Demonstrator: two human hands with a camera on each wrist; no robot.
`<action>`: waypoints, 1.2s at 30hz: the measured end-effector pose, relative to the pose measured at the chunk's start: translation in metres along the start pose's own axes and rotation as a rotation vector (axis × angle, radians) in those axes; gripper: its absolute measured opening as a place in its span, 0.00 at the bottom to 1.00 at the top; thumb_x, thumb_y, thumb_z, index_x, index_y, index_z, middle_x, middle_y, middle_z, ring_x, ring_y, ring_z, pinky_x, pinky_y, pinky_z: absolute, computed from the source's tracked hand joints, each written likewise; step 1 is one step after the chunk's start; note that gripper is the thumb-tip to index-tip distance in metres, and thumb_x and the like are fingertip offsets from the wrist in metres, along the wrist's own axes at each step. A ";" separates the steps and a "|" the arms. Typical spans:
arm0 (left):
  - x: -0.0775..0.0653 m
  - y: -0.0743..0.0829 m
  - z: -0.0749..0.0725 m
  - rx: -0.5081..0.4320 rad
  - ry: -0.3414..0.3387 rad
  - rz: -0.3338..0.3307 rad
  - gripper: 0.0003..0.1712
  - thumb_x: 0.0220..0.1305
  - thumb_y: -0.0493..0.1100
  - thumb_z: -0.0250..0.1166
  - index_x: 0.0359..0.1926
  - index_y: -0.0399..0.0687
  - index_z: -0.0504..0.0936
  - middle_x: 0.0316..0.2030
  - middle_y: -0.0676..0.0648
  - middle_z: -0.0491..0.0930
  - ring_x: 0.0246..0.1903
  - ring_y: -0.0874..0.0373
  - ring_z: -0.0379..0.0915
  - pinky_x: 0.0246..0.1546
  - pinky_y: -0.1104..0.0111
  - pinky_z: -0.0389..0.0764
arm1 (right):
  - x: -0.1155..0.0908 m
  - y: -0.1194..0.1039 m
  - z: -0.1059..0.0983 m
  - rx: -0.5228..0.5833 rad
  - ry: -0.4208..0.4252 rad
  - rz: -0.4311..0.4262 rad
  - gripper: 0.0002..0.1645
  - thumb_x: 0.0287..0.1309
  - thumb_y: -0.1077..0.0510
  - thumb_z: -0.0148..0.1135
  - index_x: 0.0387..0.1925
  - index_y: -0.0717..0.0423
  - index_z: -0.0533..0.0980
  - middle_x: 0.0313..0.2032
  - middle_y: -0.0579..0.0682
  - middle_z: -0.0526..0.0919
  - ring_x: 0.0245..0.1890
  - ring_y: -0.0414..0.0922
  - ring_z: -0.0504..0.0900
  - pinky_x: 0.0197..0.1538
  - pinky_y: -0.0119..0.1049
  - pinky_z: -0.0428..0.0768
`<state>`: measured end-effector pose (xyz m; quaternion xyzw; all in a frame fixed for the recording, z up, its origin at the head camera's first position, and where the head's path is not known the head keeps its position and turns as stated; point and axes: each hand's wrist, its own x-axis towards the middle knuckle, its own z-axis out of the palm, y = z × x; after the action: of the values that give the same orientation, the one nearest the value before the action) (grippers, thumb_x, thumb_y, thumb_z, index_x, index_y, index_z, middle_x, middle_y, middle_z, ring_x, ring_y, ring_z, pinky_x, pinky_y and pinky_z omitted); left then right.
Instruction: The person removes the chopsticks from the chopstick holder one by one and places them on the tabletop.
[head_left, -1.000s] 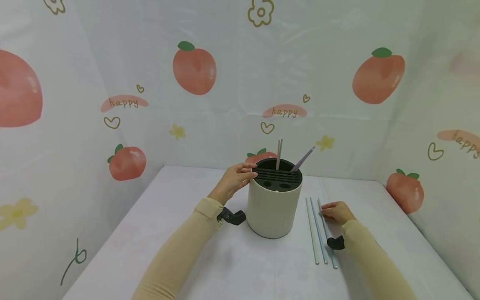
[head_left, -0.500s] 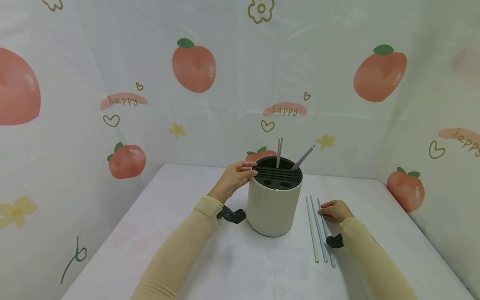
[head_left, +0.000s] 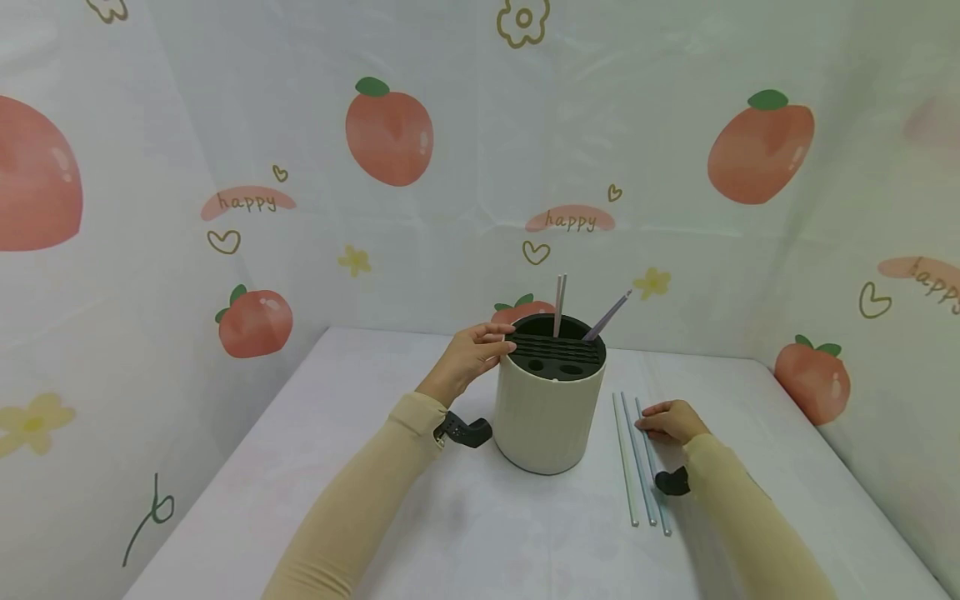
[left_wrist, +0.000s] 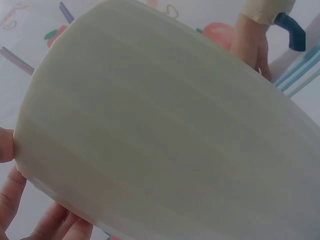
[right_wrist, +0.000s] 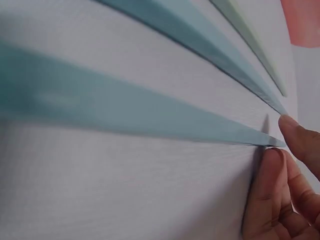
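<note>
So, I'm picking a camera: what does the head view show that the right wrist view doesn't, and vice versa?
Only the head view: cream holder with black slotted top, pink sticks and purple sticks in it, and the left hand. Only the right wrist view: the right hand from its palm side. Both: the right hand, two blue sticks and green stick.

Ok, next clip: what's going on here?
A person's left hand rests its fingers on the top edge of a white holder, while the right hand has thumb and finger at the far end of the rightmost blue chopstick. Beside it on the table lie another blue chopstick and a green chopstick. The holder contains upright pink chopsticks and purple chopsticks leaning right.
</note>
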<state>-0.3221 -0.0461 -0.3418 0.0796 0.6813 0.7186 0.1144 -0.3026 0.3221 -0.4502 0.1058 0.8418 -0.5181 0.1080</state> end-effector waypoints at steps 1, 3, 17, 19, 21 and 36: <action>0.000 0.000 0.000 0.002 0.002 -0.001 0.17 0.62 0.36 0.67 0.53 0.45 0.80 0.53 0.43 0.72 0.53 0.55 0.73 0.62 0.61 0.73 | 0.000 0.000 -0.001 0.015 -0.017 0.005 0.20 0.58 0.64 0.66 0.47 0.76 0.72 0.26 0.45 0.80 0.24 0.35 0.77 0.31 0.27 0.82; -0.001 0.000 0.000 0.004 0.006 -0.003 0.17 0.62 0.36 0.67 0.53 0.45 0.80 0.53 0.43 0.72 0.53 0.54 0.73 0.61 0.61 0.74 | 0.001 -0.001 -0.003 0.068 -0.041 0.017 0.23 0.60 0.63 0.64 0.50 0.76 0.71 0.27 0.44 0.81 0.26 0.36 0.79 0.33 0.28 0.83; 0.000 -0.001 -0.001 0.009 0.014 0.002 0.19 0.62 0.36 0.67 0.54 0.45 0.80 0.55 0.42 0.72 0.53 0.54 0.72 0.62 0.60 0.73 | -0.025 -0.099 -0.030 0.658 -0.191 -0.560 0.14 0.69 0.68 0.50 0.47 0.51 0.77 0.44 0.44 0.81 0.44 0.38 0.83 0.50 0.32 0.82; -0.001 -0.001 -0.001 0.006 0.020 0.006 0.18 0.62 0.36 0.67 0.54 0.45 0.80 0.54 0.43 0.72 0.52 0.54 0.73 0.62 0.60 0.73 | -0.029 -0.111 -0.028 0.700 -0.184 -0.612 0.14 0.68 0.69 0.51 0.48 0.54 0.78 0.45 0.46 0.81 0.46 0.40 0.83 0.50 0.33 0.82; -0.001 -0.001 -0.001 0.004 0.018 0.009 0.18 0.62 0.36 0.67 0.54 0.45 0.80 0.53 0.43 0.72 0.52 0.55 0.73 0.61 0.60 0.74 | -0.033 -0.120 -0.024 0.747 -0.199 -0.662 0.15 0.67 0.71 0.51 0.48 0.57 0.78 0.46 0.48 0.80 0.47 0.42 0.83 0.51 0.35 0.82; -0.001 0.000 0.000 -0.005 -0.003 0.002 0.18 0.61 0.36 0.67 0.53 0.45 0.80 0.53 0.43 0.72 0.52 0.55 0.73 0.62 0.61 0.73 | -0.033 -0.136 0.013 0.786 -0.242 -0.785 0.18 0.63 0.78 0.49 0.41 0.58 0.80 0.40 0.49 0.83 0.42 0.42 0.85 0.52 0.36 0.82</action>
<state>-0.3212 -0.0463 -0.3415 0.0812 0.6792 0.7204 0.1148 -0.3095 0.2483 -0.3303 -0.2430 0.5436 -0.8022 -0.0446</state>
